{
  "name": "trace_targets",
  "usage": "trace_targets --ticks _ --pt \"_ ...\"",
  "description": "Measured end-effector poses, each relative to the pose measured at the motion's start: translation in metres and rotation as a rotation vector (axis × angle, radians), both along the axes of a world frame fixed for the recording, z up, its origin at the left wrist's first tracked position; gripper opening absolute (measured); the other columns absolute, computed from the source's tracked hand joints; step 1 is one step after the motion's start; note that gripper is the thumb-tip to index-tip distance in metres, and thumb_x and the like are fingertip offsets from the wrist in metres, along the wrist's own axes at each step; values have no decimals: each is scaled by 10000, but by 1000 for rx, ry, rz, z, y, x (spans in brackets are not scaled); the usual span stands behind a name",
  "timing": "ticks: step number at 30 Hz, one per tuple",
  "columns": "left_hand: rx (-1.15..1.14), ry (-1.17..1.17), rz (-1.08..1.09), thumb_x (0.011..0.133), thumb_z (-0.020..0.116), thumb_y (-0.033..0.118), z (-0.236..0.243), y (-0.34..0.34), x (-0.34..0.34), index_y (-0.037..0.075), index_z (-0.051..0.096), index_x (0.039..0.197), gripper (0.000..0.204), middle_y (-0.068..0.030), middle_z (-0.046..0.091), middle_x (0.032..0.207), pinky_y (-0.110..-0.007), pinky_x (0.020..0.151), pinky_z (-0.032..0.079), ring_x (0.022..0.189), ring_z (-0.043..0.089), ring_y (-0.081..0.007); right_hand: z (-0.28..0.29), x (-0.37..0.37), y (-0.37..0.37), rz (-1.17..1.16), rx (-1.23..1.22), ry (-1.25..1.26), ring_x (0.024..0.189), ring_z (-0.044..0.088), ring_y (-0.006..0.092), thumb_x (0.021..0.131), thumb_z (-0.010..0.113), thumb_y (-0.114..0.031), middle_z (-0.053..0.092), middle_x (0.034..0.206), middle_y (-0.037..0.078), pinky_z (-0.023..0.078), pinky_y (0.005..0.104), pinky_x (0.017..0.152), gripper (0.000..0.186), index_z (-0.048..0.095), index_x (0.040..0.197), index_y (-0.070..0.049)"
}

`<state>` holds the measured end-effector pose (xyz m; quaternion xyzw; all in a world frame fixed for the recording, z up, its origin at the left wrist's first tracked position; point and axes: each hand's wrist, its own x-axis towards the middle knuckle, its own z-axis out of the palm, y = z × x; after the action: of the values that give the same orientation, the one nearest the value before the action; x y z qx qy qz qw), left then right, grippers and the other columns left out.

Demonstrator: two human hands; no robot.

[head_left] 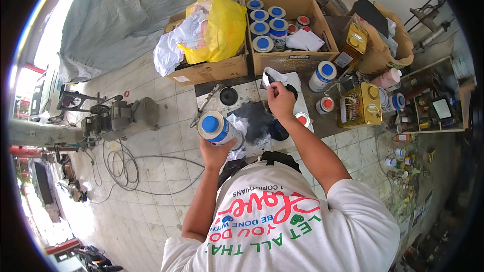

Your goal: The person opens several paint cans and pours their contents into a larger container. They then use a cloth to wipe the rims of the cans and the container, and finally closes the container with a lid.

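My left hand is wrapped round a paint can with a blue cap, held tilted above the work spot. Ahead and to the right, my right hand pinches the edge of a white paper piece whose inner side looks dark. Close by the left hand lies crumpled white paper beside a black-stained patch. A black cup stands below my right forearm, partly hidden, with a red-capped can next to it. A black round lid lies left of the stain.
A spray gun with a hose lies at left. Cardboard boxes with blue-capped cans and a yellow plastic bag stand at the far side. To the right are a gold tin and a shelf. A compressor stands left.
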<state>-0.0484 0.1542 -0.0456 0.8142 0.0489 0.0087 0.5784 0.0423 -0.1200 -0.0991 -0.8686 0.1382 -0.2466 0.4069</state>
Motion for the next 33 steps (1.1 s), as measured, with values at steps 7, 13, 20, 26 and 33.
trace_targets --ticks 7,13,20,26,33 --pt "99 -29 60 651 960 74 22 18 -16 -7 648 1238 669 -108 728 1166 -372 961 569 1053 709 -203 -60 34 36 -58 -20 217 750 738 392 915 708 -273 762 795 114 569 540 653 117 688 972 -174" --pt "125 44 38 641 965 86 23 23 -17 -12 663 1219 659 -115 741 1154 -374 956 572 1041 718 -208 -72 26 43 -145 55 189 730 731 380 911 707 -221 745 774 125 570 496 649 218 693 1113 -141" --pt "131 49 0 647 958 79 12 27 -13 -15 666 1219 649 -112 744 1153 -371 958 573 1046 721 -209 -69 -92 15 449 -491 629 1290 556 460 878 697 -193 578 1386 256 465 559 1022 703 469 1542 -220" --pt "138 80 -96 644 963 111 23 21 -1 -8 649 1248 691 -118 730 1186 -371 967 566 1074 717 -220 -116 -112 12 405 -802 594 1337 468 473 967 563 -186 487 1424 235 362 575 1083 647 436 1593 -295" --pt "0 66 -135 639 965 102 29 16 2 -3 637 1265 715 -111 721 1204 -373 981 565 1086 712 -215 9 -91 2 396 -474 399 1177 538 416 693 883 -312 533 1292 181 415 516 986 604 663 1248 -222"
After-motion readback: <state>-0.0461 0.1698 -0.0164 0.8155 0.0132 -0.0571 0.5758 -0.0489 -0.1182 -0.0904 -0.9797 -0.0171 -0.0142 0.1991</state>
